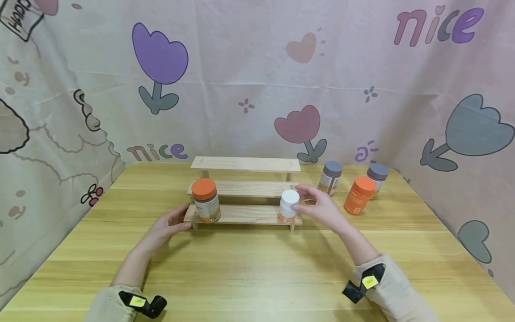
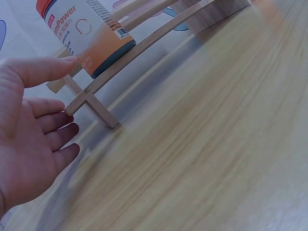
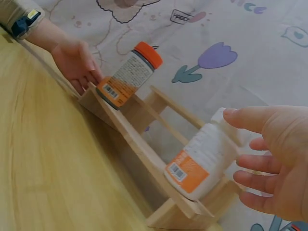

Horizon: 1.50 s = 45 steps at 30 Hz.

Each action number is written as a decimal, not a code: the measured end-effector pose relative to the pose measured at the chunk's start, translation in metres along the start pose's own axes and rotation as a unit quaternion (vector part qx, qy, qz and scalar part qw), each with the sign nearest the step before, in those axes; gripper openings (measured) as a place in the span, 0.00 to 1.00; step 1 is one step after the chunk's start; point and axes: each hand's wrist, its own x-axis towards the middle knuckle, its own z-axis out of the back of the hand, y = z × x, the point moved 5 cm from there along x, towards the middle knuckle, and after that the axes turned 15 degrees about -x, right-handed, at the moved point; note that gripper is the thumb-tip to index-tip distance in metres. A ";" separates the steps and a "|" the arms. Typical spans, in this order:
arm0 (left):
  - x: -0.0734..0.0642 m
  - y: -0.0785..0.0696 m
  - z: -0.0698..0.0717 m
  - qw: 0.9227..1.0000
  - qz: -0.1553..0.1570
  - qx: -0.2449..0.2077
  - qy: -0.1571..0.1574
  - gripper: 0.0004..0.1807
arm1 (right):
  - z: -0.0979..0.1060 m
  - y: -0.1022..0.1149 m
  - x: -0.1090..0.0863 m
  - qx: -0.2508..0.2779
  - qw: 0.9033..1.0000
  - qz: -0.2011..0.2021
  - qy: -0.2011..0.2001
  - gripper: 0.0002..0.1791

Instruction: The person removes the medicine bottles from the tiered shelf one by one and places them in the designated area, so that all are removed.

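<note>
A three-tier wooden step rack (image 1: 245,214) stands on the table. On its lowest step, at the left end, is an orange-capped bottle (image 1: 207,205); a white-capped bottle (image 1: 288,206) stands upright at the right end. My left hand (image 1: 166,227) is at the rack's left end, fingers loosely extended, with the fingertips (image 2: 61,115) at the end of the lowest step. My right hand (image 1: 319,206) is beside the white bottle, fingers spread and relaxed. Its thumb (image 3: 245,117) overlaps the white cap in the right wrist view; I cannot tell whether it touches.
Right of the rack stand a grey-capped bottle (image 1: 331,178), an all-orange bottle (image 1: 359,196) and another grey-capped bottle (image 1: 378,175) partly behind it. A printed cloth (image 1: 241,58) hangs behind the wooden table (image 1: 249,277).
</note>
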 end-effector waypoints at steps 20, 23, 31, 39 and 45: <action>0.000 0.000 -0.001 1.000 -0.009 0.006 0.003 0.39 | -0.016 0.000 0.002 0.022 1.000 -0.014 -0.010 0.28; 0.000 0.000 -0.001 1.000 -0.010 0.006 0.003 0.39 | -0.016 0.000 0.001 0.023 1.000 -0.016 -0.013 0.27; 0.001 0.000 0.000 1.000 -0.010 0.005 0.006 0.39 | -0.009 0.001 -0.002 0.004 0.999 -0.029 -0.019 0.25; 0.001 -0.001 0.000 1.000 -0.010 0.007 0.003 0.39 | 0.002 -0.011 -0.004 0.013 0.999 -0.033 -0.023 0.25; 0.001 -0.001 0.000 1.000 -0.007 0.004 0.003 0.39 | 0.014 -0.018 -0.013 0.007 0.998 -0.055 -0.024 0.25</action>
